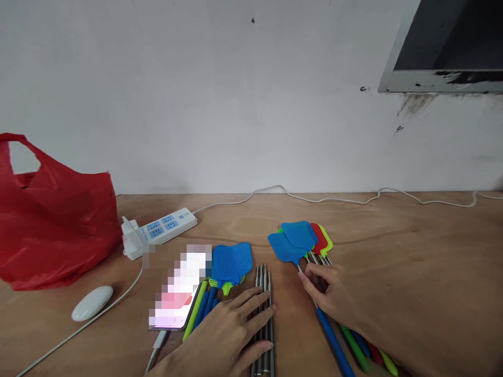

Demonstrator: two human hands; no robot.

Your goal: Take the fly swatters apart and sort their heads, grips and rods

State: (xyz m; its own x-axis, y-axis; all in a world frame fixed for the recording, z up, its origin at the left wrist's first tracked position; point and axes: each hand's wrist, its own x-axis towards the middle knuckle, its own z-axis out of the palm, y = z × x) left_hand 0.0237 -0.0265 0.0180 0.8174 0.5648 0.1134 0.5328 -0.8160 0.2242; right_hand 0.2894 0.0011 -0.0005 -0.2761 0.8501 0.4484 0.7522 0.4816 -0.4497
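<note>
My left hand (pixel 239 323) rests on a bundle of slim metal rods (pixel 265 277), its fingers stretched out across them. Just left of it lie a stack of blue mesh swatter heads (pixel 231 261) and several loose handle grips, one of them a green grip (pixel 195 310). My right hand (pixel 323 285) pinches the thin metal shaft of a blue fly swatter (pixel 286 247), whose blue handle points toward me. Beneath and beside that swatter are more fly swatters, with a red head (pixel 319 238) and a yellow-green head (pixel 327 241) showing; my wrist partly hides their handles.
A lit phone (pixel 181 290), plugged into a white cable, lies at the left, its screen blurred. Behind it are a white power strip (pixel 168 228) and a red plastic bag (pixel 58 225). A white mouse-shaped object (pixel 92 303) sits nearer. The cord (pixel 322 200) runs along the wall.
</note>
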